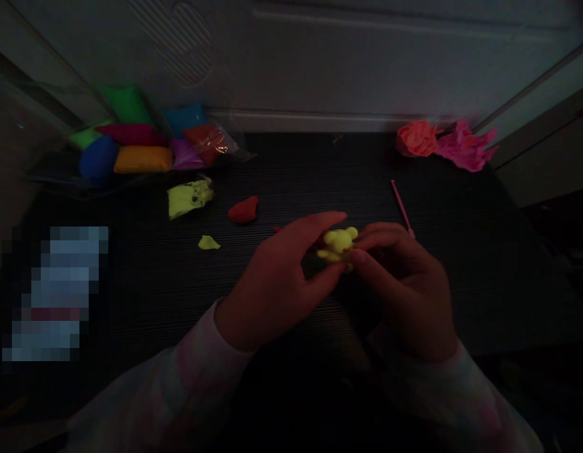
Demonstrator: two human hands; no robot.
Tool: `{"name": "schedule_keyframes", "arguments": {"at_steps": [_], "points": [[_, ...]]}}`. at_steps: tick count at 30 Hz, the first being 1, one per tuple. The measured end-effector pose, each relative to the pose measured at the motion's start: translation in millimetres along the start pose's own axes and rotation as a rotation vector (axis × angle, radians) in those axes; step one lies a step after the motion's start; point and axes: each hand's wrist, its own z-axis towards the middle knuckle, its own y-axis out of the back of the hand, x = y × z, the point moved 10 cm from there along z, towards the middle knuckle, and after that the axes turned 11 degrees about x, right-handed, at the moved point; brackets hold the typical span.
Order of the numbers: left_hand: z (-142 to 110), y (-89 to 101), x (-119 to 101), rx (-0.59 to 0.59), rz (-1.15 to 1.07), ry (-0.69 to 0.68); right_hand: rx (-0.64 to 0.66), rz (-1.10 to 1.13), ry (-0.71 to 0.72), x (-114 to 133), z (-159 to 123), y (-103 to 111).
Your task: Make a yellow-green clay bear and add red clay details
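A small yellow clay figure [339, 241], with a round head and two ear-like balls, is held between my hands above the dark table. My left hand [284, 277] curves around its left side, the thumb touching it low and the fingers behind. On its right side my right hand [407, 277] pinches it between thumb and fingertips. Part of the figure's lower body is hidden by the fingers. Left of my left hand lie a lump of red clay [244, 210] and a flat scrap of yellow clay [209, 242]. A pink modelling stick [400, 204] rests just beyond my right hand.
At the back left, a clear plastic bag [229, 148] holds several coloured clay packs. An opened yellow clay packet [187, 198] lies before it. Crumpled orange clay [417, 138] and pink clay [465, 146] sit at the back right. A blurred-out bright screen [60, 292] is at left.
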Motion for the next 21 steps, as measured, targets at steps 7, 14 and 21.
{"name": "schedule_keyframes", "arguments": {"at_steps": [7, 14, 21], "points": [[1, -1.7, 6, 0.024, -0.205, 0.052, -0.021, 0.079, 0.027, 1, -2, 3], [1, -3.5, 10, 0.047, -0.314, 0.087, -0.086, -0.064, 0.116, 13, -7, 8], [1, -5.3, 10, 0.054, -0.287, 0.069, -0.068, -0.161, 0.165, 21, -8, 6]]}}
